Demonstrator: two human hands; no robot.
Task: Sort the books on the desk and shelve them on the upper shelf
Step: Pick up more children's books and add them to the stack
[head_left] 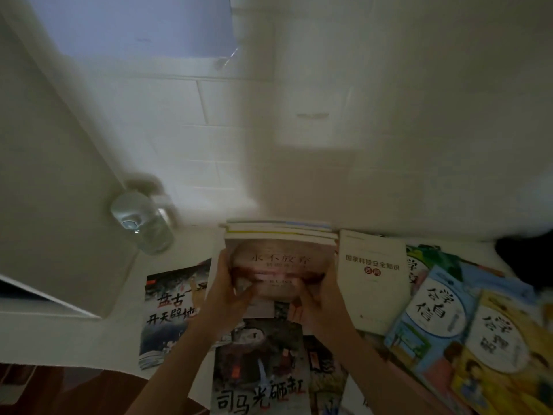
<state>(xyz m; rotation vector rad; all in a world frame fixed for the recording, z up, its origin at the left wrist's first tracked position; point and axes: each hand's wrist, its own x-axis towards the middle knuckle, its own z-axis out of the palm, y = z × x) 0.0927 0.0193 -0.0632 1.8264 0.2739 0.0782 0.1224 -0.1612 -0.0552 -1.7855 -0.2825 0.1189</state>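
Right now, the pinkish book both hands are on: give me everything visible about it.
The pinkish book has a soft-looking cover, dusty pink with a paler round patch and dark Chinese title characters, blurred. It lies cover up on top of a stack of books at the desk's back edge. The left hand grips its near-left corner, the right hand its near-right corner. A white book lies just to its right.

Pink book (279, 265) — atop stack (279, 230).

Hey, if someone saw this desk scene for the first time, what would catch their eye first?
Probably the pinkish-brown book at centre, gripped by the left hand and right hand atop a small stack. Next, the bright blue and yellow children's books fanned at right, and the clear plastic water bottle standing at left.
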